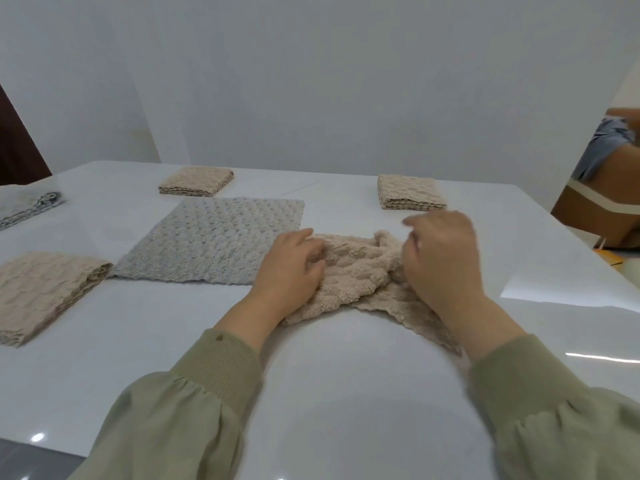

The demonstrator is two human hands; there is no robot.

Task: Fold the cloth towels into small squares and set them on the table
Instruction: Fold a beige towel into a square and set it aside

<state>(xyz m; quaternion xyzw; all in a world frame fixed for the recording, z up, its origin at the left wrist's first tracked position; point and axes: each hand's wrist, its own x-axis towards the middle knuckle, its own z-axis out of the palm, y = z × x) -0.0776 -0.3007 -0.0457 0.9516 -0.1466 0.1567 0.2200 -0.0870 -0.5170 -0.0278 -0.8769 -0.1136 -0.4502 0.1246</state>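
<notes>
Far left edge: crumpled gray towel, partly cut off by the frame. Near left: folded beige towel, a long rectangle lying flat on the white tabletop. Behind it, toward the far edge, the back-left beige square, folded small. Center-left: flat gray towel, spread open, its near-left corner touching the folded beige towel. Left hand, olive sleeve, fingers curled into the left side of the bunched beige towel, gripping it. That towel lies rumpled on the tabletop between both hands, overlapping the flat gray towel's right edge. Right hand over the towel's right side, fingers curled at the raised fold, motion-blurred; cannot tell if it actually grips. Behind it, the back-right beige square, folded. Far right, off the tabletop: cardboard box with gray cloth in it.
</notes>
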